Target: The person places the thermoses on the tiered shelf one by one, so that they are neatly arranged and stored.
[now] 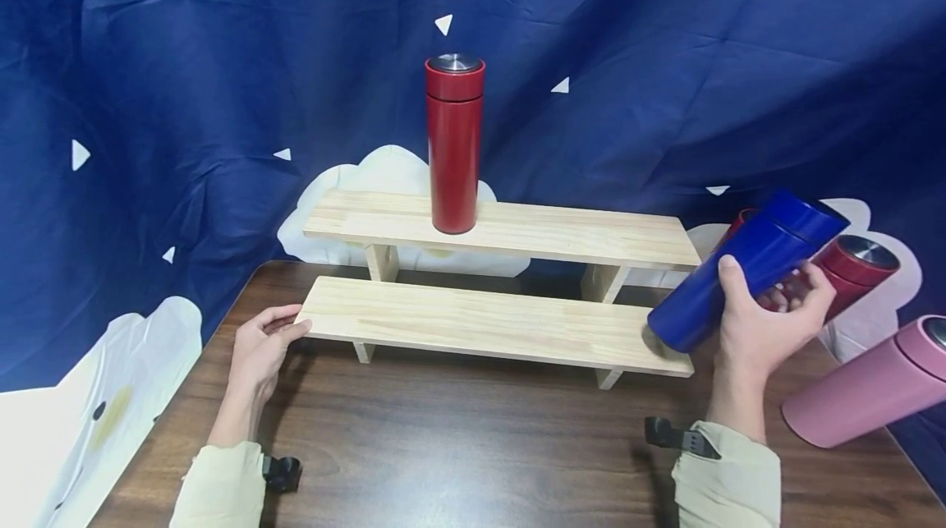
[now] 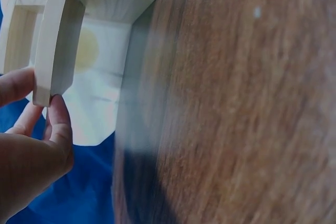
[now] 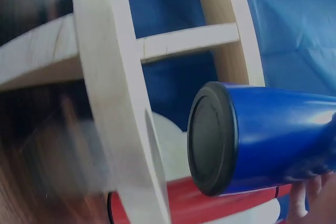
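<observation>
My right hand point(image 1: 772, 331) grips a blue thermos bottle point(image 1: 750, 269), tilted with its base toward the right end of the lower board of a two-tier wooden stand point(image 1: 473, 324). In the right wrist view the bottle's black base point(image 3: 210, 140) shows beside the stand's end; most of the hand is out of that view. At the opposite end, my left hand point(image 1: 257, 351) pinches the lower board's corner between thumb and fingers. The left wrist view shows the fingertips point(image 2: 60, 111) against the board's end. A red thermos bottle point(image 1: 454, 158) with a steel lid stands upright on the upper board.
Behind my right hand are red bottles point(image 1: 859, 265), partly hidden. A pink bottle point(image 1: 861, 397) stands at the right of the brown wooden table point(image 1: 458, 446), leaning in the view. Blue cloth point(image 1: 222, 60) with white shapes hangs behind the table.
</observation>
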`<state>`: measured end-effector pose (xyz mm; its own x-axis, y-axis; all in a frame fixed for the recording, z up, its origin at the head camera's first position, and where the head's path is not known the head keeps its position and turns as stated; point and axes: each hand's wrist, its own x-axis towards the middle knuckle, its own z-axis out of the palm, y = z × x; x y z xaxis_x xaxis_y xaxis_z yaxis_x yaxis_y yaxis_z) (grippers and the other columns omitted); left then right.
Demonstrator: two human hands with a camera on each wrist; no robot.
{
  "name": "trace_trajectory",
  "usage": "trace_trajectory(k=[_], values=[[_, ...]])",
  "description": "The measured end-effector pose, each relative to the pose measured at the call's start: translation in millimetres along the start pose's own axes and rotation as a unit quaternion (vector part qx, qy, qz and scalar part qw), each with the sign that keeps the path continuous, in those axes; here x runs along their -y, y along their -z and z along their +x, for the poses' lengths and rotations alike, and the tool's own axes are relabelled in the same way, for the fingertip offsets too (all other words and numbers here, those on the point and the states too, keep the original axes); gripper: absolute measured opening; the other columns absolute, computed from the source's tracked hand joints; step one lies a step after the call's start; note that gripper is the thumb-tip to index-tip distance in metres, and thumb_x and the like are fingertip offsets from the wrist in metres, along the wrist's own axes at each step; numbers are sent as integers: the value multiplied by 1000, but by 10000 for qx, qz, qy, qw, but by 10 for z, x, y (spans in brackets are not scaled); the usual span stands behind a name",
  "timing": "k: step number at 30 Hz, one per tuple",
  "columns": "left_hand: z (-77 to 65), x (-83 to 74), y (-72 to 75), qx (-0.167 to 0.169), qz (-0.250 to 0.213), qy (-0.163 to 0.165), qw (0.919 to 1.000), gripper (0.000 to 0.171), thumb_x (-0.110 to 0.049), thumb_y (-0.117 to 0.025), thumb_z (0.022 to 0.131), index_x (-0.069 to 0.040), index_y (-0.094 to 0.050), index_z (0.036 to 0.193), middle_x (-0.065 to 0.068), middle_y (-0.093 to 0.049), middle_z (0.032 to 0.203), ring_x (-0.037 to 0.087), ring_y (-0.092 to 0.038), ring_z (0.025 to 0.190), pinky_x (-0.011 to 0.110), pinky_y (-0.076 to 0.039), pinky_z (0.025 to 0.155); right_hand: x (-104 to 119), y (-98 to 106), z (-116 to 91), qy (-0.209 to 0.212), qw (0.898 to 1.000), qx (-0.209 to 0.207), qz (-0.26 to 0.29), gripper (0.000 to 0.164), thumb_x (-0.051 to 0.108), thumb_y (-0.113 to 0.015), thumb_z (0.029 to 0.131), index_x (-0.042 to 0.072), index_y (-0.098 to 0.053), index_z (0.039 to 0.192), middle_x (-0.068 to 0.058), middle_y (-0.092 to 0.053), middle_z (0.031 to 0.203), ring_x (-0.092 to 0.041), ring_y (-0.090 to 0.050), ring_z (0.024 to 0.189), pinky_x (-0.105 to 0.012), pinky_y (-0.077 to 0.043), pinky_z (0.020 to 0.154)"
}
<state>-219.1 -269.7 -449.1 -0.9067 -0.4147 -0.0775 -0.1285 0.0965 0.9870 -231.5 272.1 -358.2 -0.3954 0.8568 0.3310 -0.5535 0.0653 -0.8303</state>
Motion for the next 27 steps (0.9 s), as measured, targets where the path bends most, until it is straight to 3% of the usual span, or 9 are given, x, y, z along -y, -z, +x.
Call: trace_trajectory(k=[5, 11, 20, 27], values=[[22, 11, 9, 90, -21, -49, 9999, 46, 2, -75, 87, 11, -60, 129, 1, -68, 102, 2, -60, 89, 12, -49, 78, 15, -84, -14, -126, 9993, -38, 352, 66, -3, -92, 59, 9, -64, 118, -11, -64, 103, -18, -56, 89, -25, -42, 73], [22, 13, 16, 75, -108, -39, 9999, 43, 3, -75, 86, 12, -61, 127, -4, -68, 96, 2, -61, 88, 12, -49, 78, 44, -170, -52, -84, 9994, 94, 320, 64, -1, -93, 59, 10, -64, 116, -10, -64, 101, -18, -56, 87, -25, -39, 71], [7, -5, -22, 128, -44, -102, 9999, 45, 3, -75, 87, 13, -60, 128, -1, -68, 95, 2, -61, 85, 13, -49, 76, 70, -314, -120, 106, 9986, 350, 370, 61, 3, -91, 61, 9, -62, 114, -10, -64, 104, -20, -57, 95, -29, -41, 79], [13, 11, 7, 77, 8, -14, 10000, 45, 2, -75, 87, 11, -60, 129, -4, -67, 95, 2, -60, 87, 12, -49, 77, 137, -483, -188, -99, 9976, 556, 397, 63, 5, -92, 64, 11, -60, 117, -10, -63, 110, -21, -58, 101, -31, -42, 84]])
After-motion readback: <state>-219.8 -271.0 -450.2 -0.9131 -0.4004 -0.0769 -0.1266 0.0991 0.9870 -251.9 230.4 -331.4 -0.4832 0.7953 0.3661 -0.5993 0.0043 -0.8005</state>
